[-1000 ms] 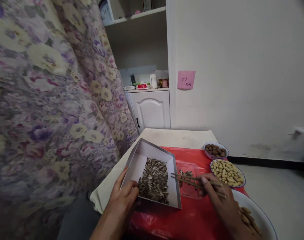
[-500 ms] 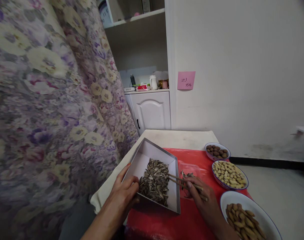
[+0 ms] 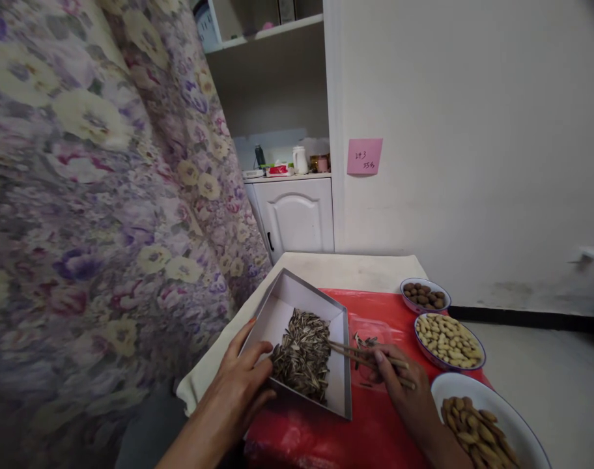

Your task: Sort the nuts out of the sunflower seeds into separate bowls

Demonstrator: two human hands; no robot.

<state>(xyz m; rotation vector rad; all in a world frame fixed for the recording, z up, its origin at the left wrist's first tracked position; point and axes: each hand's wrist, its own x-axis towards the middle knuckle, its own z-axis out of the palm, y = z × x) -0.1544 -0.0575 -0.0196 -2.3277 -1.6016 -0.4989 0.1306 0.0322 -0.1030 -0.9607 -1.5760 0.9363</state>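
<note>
My left hand (image 3: 245, 378) grips the left edge of an open box (image 3: 288, 292), its fingers curled over the rim. A heap of striped sunflower seeds (image 3: 303, 355) lies inside the box, which is tilted. In my right hand (image 3: 397, 378) is a pair of wooden chopsticks (image 3: 358, 354); they reach over the box's right rim, tips at the edge of the heap. Whether a seed is between the tips is too small to tell. To the right of the box, partly behind my right hand, more seeds sit on a clear plastic tray (image 3: 382, 333).
Along the right side stand a bowl of round brown nuts (image 3: 426, 310), a bowl of peanuts (image 3: 483, 355) and a larger white bowl (image 3: 514, 407) of almond-like nuts. A red sheet (image 3: 375, 430) covers part of the table. A floral curtain (image 3: 145, 260) hangs at left.
My right hand has shifted slightly to the right with the chopsticks, whose tips stay near the same spot in the box. My left hand and the box have hardly moved.
</note>
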